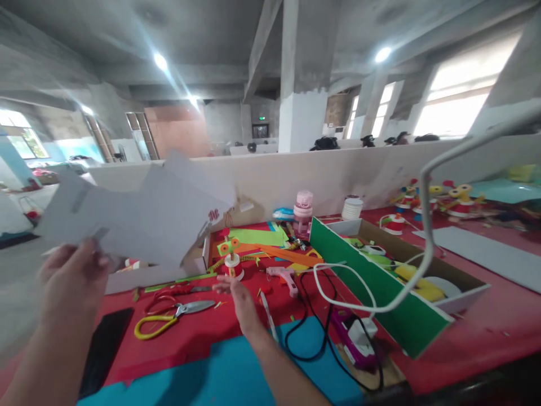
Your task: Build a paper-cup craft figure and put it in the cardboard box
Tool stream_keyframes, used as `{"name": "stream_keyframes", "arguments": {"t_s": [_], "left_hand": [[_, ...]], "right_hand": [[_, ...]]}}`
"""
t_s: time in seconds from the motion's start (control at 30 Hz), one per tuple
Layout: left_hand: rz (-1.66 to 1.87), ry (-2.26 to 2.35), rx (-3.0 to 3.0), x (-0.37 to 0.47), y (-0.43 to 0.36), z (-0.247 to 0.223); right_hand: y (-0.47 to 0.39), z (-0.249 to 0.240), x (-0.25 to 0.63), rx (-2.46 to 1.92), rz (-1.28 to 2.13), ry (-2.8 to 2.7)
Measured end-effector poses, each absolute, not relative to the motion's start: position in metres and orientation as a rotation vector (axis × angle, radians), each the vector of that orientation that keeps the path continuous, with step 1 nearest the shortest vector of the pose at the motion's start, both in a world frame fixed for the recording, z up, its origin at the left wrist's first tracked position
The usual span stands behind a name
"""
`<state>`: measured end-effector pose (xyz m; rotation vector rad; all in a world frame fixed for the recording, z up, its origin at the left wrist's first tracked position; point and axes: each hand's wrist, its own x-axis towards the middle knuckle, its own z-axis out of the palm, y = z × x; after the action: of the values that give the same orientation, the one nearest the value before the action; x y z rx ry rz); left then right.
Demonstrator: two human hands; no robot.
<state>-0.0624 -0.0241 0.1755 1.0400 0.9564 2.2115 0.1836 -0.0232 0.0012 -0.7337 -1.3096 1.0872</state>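
White sheet (143, 217) is up in the air at your left, over the near-left part of the red worktop (494, 338). Your left hand (78, 276) has it pinched at the lower edge, near its left end; most of the sheet hangs out to the right of that grip, unsupported. Edges look cut and irregular, but blur hides the detail.

Handling, my read: light, thin card, stiff enough to hold shape but likely to flop or crease at the pinch. Better hold: both long edges, flat fingers, away from narrow corners.

Your right hand (240, 307) is empty, fingers loosely spread, just beside the small toy (232, 264) with orange eyes. Can't tell if they touch.

Further out: scissors (180, 311) with a yellow handle lie between your hands, pink glue gun (285, 277) right of the toy, blue sheet (220, 366) nearest you. Past the gun, a purple power strip (357, 347) and a green-sided box (372, 282).
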Motion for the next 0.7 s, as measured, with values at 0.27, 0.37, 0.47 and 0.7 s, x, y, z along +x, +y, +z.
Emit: {"name": "stream_keyframes", "arguments": {"t_s": [0.27,0.37,0.47,0.7], "left_hand": [[1.604,1.083,0.680,-0.040,-0.114,0.027],[1.463,1.087,0.663,-0.032,-0.127,0.007],[1.454,1.128,0.632,-0.029,-0.133,0.002],[1.543,1.158,0.928,-0.049,-0.153,0.026]], "right_hand": [[-0.095,-0.006,0.188,-0.700,1.561,-0.870],[-0.109,-0.015,0.200,-0.787,1.543,-0.797],[-0.119,-0.018,0.211,-0.800,1.539,-0.834],[-0.129,-0.016,0.225,-0.949,1.527,-0.894]]}}
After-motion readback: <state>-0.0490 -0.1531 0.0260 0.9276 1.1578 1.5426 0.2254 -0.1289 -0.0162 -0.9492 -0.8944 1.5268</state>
